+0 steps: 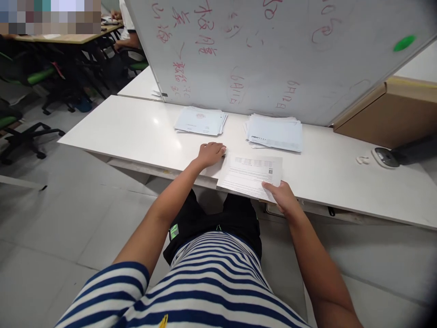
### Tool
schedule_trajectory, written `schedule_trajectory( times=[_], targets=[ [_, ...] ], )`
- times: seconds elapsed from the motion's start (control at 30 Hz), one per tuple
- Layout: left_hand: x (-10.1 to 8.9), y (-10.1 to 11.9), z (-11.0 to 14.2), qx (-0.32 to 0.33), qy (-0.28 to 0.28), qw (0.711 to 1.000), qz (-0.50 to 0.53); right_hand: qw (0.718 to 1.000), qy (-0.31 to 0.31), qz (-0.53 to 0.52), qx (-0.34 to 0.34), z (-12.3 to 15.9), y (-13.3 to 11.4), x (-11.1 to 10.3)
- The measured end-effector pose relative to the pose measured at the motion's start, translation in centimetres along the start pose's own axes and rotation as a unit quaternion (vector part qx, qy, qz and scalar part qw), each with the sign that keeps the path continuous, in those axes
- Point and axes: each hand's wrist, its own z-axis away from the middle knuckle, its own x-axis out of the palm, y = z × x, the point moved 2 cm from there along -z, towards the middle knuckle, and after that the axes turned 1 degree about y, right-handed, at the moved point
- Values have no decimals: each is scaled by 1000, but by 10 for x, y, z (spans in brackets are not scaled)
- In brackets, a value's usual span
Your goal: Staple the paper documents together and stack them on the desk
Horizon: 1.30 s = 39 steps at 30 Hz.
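Note:
A printed sheet of paper [247, 175] lies at the front edge of the white desk, its near part reaching past the edge. My right hand [282, 196] grips its lower right corner, thumb on top and the other fingers hidden underneath. Just beyond the sheet's left edge, my left hand [210, 154] rests on the desktop with its fingers curled together. Something small and dark shows at those fingertips, too small to name. Behind my hands lie two stacks of pale envelopes, a left stack [200, 121] and a thicker right stack [276, 133].
A whiteboard [239, 59] with red writing stands along the back of the desk [129, 130]. To the right are a cardboard box [385, 107], a grey-and-white device [385, 157] and a small white item [362, 160]. At upper left, a person sits near office chairs [23, 132].

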Motion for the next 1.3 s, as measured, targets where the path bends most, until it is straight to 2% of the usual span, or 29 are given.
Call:
schedule_trajectory(
  times=[0.23,0.37,0.63,0.87,1.3],
  targets=[
    [-2,1,3,1,12,1000,-5,999,5,-6,-54,10,-7,-42],
    [-4,2,5,8,11,1000,-3,998,-17,-34,-50,22,-15,-53],
    [-6,0,3,16,-26,1000,6,998,-22,-53,-38,14,-7,-49],
    [-5,-1,0,3,-27,1000,5,996,-27,-76,-44,15,-12,-42],
    [-6,-1,0,-1,-30,1000,-4,998,-19,-51,-24,3,-4,-38]
  ],
)
